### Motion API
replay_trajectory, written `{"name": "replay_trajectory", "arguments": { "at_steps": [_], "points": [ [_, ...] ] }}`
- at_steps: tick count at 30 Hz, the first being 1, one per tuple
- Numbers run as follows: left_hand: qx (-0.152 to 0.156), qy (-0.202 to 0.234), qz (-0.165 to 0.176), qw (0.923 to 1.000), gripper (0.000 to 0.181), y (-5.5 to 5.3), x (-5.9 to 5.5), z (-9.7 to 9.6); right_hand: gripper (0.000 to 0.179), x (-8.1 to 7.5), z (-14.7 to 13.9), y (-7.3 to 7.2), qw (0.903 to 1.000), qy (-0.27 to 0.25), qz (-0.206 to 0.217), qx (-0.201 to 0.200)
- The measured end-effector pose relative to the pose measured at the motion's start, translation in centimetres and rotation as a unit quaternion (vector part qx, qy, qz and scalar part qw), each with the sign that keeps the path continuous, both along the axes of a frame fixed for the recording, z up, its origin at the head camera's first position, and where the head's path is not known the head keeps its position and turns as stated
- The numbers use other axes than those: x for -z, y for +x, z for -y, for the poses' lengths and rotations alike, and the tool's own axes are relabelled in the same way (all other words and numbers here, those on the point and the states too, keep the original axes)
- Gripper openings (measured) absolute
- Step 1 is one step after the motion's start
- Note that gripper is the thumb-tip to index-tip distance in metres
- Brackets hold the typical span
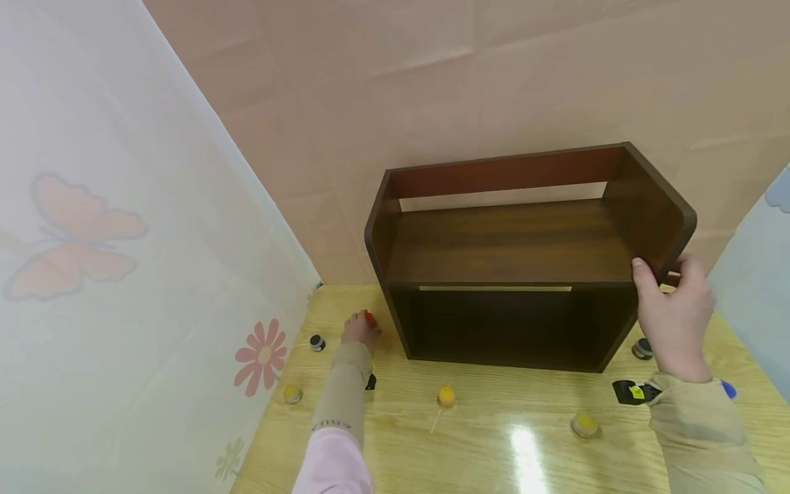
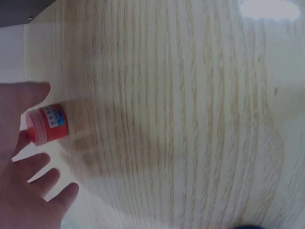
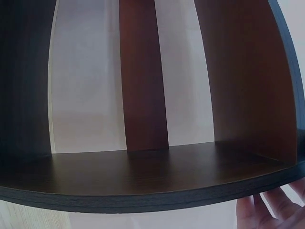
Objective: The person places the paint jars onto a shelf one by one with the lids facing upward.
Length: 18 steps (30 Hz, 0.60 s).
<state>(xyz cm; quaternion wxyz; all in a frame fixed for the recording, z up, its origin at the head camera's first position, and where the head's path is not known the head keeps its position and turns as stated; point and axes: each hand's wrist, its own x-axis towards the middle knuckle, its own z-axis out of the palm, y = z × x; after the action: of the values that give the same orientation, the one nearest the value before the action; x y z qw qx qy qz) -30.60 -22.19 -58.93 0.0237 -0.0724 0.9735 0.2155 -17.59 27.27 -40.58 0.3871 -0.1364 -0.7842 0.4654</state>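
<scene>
A dark brown wooden shelf unit (image 1: 512, 240) stands toward the back of the table. My right hand (image 1: 677, 312) grips its right side panel, thumb on the inner face and fingers round the outside. In the right wrist view, the fingers (image 3: 281, 210) show at the panel's edge. Left of the shelf, my left hand (image 1: 361, 328) reaches round a small red jar (image 2: 47, 124) with a lighter lid and a printed label. Its thumb stands apart from the jar, the index finger lies partly behind it, and the other fingers are spread.
Small jars are scattered about: a dark one (image 1: 317, 343) and a yellow one (image 1: 293, 394) at left, an orange one (image 1: 446, 396) in front, another yellow one (image 1: 583, 425), and a dark one (image 1: 642, 348) by my right wrist. Patterned cloth (image 1: 154, 240) walls the left side.
</scene>
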Motion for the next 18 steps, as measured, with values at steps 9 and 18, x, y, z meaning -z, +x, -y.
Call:
{"name": "replay_trajectory", "arguments": {
  "at_steps": [9,18],
  "points": [
    [-0.042,0.056,-0.043,0.9966,0.033,-0.1,-1.5,0.4,0.014,-0.1,0.1,-0.3,0.9999,-0.010,0.001,-0.005],
    [-0.032,0.115,-0.071,0.9903,0.031,-0.7,-3.2,-0.1,0.015,-0.3,0.1,-0.3,0.9999,-0.011,0.000,-0.003]
  ]
}}
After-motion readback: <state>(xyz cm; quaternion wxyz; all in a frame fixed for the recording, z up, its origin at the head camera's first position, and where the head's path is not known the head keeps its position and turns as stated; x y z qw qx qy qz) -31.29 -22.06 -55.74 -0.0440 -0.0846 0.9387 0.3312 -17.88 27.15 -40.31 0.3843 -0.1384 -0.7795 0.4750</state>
